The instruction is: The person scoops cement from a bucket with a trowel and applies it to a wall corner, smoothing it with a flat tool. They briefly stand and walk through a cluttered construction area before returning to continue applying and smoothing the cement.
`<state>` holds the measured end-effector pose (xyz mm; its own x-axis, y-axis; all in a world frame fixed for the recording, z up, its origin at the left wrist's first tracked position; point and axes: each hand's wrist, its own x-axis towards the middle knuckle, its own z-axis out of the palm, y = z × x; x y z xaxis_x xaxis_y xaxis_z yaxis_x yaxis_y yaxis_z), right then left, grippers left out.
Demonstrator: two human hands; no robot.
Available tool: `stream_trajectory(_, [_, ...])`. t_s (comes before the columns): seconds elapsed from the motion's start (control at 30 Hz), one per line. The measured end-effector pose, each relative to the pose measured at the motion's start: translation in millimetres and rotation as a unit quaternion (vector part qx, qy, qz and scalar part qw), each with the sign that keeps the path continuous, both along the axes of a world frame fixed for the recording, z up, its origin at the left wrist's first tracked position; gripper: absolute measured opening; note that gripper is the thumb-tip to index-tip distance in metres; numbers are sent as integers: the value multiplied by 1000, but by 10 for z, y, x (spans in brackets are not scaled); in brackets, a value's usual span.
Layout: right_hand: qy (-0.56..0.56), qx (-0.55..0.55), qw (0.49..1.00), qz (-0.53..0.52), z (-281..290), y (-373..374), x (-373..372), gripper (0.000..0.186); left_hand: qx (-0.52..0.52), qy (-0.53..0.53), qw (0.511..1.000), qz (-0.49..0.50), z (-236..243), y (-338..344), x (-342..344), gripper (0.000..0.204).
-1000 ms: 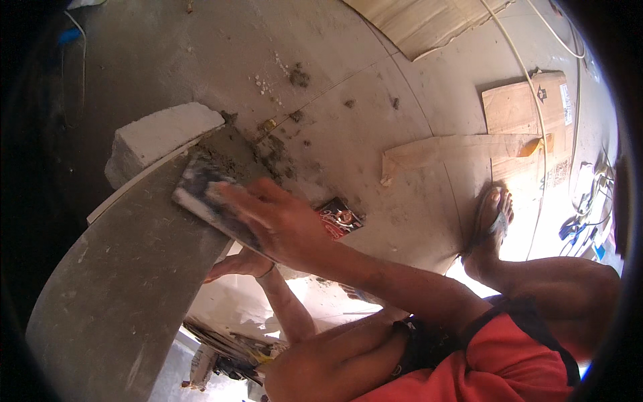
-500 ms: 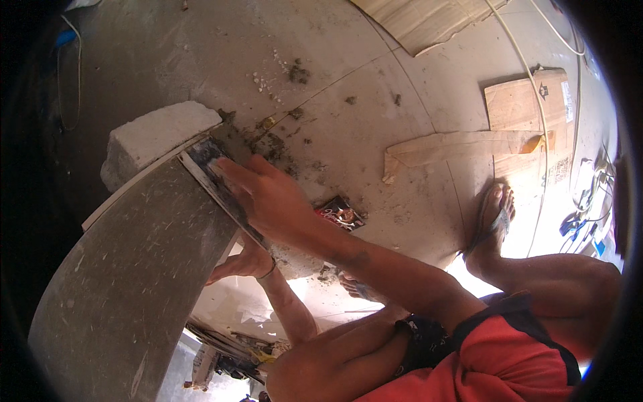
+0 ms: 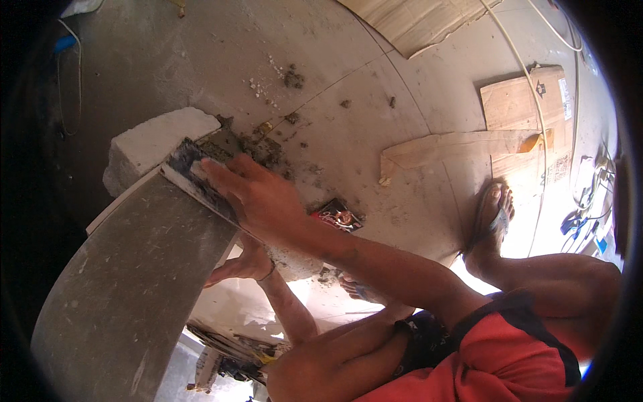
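Note:
A large grey tile [image 3: 127, 275] with a dusty, scratched face leans with its far end against a rough pale block [image 3: 161, 141]. My right hand [image 3: 258, 197] grips a dark, flat rectangular block [image 3: 197, 177] with a pale lower edge, pressed along the tile's end. Its fingers lie bent over the block's top; what is under the block is hidden. Below, my left hand [image 3: 244, 264] holds the tile's right side, with its fingers partly hidden by the tile.
Grey crumbs [image 3: 268, 151] and a small red-and-black packet [image 3: 338, 214] lie on the tiled floor. Flattened cardboard [image 3: 516, 107], a torn cardboard strip [image 3: 449, 144] and a pale cable [image 3: 536, 87] are at right. My sandalled foot [image 3: 492, 214] stands near them.
My right hand has slid the dark block up and to the left along the tile's end. My left hand stays on the tile's side.

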<state>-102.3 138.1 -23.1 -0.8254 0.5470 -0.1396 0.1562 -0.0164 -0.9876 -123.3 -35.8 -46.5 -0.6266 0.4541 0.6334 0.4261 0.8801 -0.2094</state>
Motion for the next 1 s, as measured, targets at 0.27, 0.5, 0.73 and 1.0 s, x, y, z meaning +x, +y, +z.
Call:
stream_trajectory(0.27, [-99, -28, 994, 24, -237, -23, -13, 42, -47, 30, 998, 6, -46, -40, 4, 144])
stream_trajectory(0.5, [-172, -61, 978, 99, -96, -60, 793, 42, 1, 22, 1000, -3, -106, -63, -27, 135])
stream_trajectory(0.73, [-88, -27, 995, 36, -145, 38, 291, 42, 9, 3, 1000, -2, -82, -106, -15, 134])
stream_trajectory(1.0, [-86, 3, 996, 22, -505, 75, -202, 44, -2, 11, 1000, 11, -138, -113, -8, 136])
